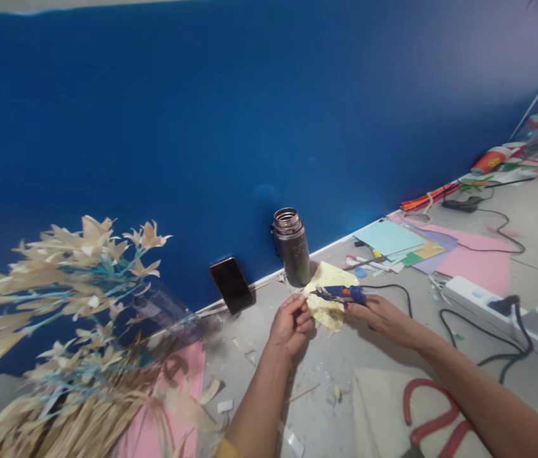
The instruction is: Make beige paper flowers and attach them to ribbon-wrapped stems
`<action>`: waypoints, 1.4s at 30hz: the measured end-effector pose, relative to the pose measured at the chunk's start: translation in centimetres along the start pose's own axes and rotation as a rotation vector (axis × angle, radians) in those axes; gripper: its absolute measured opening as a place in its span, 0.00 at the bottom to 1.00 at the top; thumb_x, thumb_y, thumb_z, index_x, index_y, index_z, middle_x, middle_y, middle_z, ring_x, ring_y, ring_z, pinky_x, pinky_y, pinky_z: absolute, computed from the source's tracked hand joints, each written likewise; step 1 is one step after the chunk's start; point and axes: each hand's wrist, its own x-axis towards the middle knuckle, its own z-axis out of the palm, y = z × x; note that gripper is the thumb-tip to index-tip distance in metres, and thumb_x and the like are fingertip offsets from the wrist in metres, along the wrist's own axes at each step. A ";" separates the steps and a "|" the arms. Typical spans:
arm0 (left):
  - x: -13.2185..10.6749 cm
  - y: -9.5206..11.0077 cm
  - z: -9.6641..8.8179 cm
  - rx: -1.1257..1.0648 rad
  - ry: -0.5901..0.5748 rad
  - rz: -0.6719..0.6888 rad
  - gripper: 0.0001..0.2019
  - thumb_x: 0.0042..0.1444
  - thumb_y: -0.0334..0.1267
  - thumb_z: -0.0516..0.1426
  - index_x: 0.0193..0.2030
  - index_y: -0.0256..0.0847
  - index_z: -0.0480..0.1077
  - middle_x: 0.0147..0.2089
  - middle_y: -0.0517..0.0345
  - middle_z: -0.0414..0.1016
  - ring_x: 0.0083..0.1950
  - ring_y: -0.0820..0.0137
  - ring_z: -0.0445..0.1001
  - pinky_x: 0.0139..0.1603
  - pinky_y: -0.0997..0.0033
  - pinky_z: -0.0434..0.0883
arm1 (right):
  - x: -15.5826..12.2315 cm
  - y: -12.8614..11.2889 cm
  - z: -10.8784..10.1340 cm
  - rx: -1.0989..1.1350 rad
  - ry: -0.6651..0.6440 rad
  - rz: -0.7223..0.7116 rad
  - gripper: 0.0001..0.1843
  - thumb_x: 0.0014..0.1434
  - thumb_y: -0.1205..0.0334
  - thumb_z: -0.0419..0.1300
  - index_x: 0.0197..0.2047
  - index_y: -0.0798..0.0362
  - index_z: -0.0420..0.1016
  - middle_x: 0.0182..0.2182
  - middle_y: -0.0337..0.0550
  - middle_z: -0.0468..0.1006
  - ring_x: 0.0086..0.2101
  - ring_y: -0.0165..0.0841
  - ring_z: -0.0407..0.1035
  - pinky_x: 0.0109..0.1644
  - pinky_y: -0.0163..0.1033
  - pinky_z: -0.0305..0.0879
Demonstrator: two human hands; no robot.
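My right hand (pixel 376 315) is wrapped round a blue glue gun (pixel 340 292) with an orange part, its nozzle pointing left. Close to that nozzle, my left hand (pixel 292 321) is closed, thumb and fingers pinched together. A small pale bit shows at its fingertips, too small to name. Beneath the glue gun lies a crumpled yellow sheet (pixel 329 318) with marks on it. Just behind my hands stands an uncapped dark metal flask (pixel 294 251) against the blue wall.
A phone (pixel 231 285) leans on the wall. Left are pale handmade flowers (pixel 97 254) and dried husks (pixel 59 432). Red-handled scissors (pixel 434 413) lie front right. Coloured paper (pixel 388 238), a white power strip (pixel 479 302) and black cords are at right. Scraps litter the surface.
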 end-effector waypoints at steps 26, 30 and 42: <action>-1.2 0.1 1.9 0.323 0.013 0.210 0.15 0.43 0.39 0.70 0.30 0.36 0.70 0.17 0.70 0.57 0.17 0.84 0.50 0.18 0.82 0.44 | 0.0 2.0 -1.9 -0.651 0.157 -0.168 0.10 0.59 0.63 0.58 0.42 0.52 0.79 0.40 0.50 0.81 0.42 0.43 0.72 0.47 0.43 0.63; -1.6 0.0 2.7 0.533 0.022 0.246 0.12 0.39 0.36 0.71 0.25 0.34 0.74 0.16 0.67 0.62 0.18 0.82 0.54 0.20 0.79 0.47 | 0.2 0.6 -1.3 -0.393 0.256 -0.316 0.12 0.65 0.61 0.55 0.36 0.51 0.79 0.35 0.46 0.81 0.38 0.39 0.72 0.45 0.42 0.65; -3.3 -0.9 4.9 1.232 -0.141 0.288 0.06 0.48 0.36 0.62 0.25 0.36 0.73 0.20 0.64 0.65 0.24 0.76 0.60 0.26 0.75 0.56 | -0.6 -1.0 0.3 -0.478 0.023 -0.407 0.09 0.58 0.69 0.59 0.34 0.51 0.81 0.31 0.44 0.76 0.37 0.38 0.68 0.43 0.41 0.62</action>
